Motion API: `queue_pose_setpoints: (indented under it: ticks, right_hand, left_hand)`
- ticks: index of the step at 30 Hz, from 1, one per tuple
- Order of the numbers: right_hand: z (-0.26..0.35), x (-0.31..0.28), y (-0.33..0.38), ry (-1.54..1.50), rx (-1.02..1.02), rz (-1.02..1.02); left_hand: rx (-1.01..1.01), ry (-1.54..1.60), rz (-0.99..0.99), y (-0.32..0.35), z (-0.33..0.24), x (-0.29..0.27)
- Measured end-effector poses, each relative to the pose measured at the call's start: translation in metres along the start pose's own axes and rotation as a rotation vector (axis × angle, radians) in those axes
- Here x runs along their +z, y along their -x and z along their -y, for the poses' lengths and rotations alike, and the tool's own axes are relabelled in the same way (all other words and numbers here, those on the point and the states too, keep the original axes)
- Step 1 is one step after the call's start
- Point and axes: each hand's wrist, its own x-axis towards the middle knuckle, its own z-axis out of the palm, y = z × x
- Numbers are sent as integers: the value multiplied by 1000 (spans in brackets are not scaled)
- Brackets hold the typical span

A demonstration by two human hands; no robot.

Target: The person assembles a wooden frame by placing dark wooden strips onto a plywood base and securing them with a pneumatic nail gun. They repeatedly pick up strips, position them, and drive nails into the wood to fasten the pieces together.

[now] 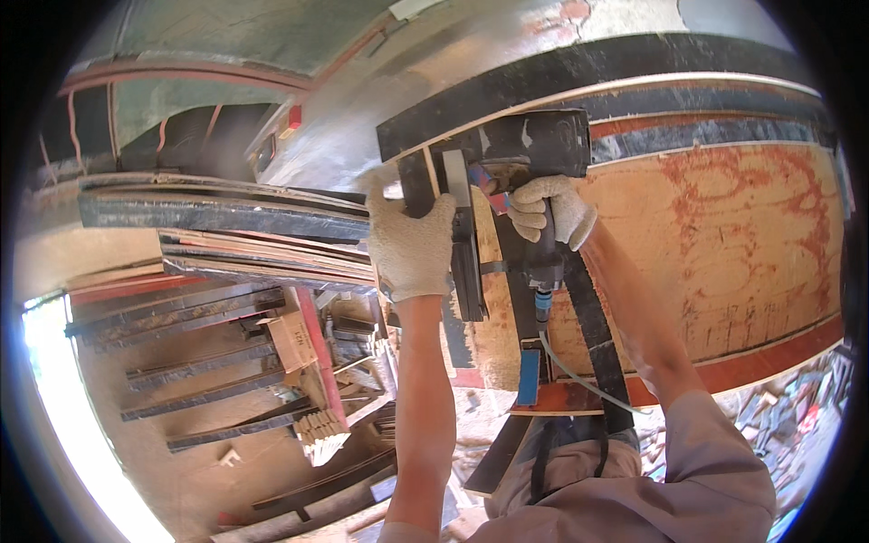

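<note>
My right hand (554,213), in a pale knitted work glove, is wrapped round the handle of a black air nail gun (554,145). A blue fitting (543,303) at the handle's lower end joins a thin pale air hose (575,373). My left hand (412,244), gloved too, rests over dark boards just left of the gun, its thumb spread from its fingers. A short black board (417,185) shows between thumb and fingers; the fingertips are blurred. Narrow dark strips (466,253) stand between my hands, close to the gun's nose.
Stacked black-faced strips (235,213) lie left of my left hand. A stained plywood bench top (724,262) spreads to the right, with long dark boards (634,68) along its far edge. A blue block (529,376) lies near me. A cardboard box (290,342) and scrap wood (778,425) are below.
</note>
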Motion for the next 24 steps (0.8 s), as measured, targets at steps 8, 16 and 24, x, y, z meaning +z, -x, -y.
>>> queue_pose_setpoints:
  ticks: [8,16,24]
  right_hand:
    - [-27,-54,-17,-30,-30,323]
    - [-48,-37,-18,-286,-128,179]
    - [-56,-40,-35,-453,-134,187]
  left_hand:
    - [223,-314,32,-40,-17,15]
    - [245,-286,-104,-42,6,30]
    - [218,-144,-41,-49,20,33]
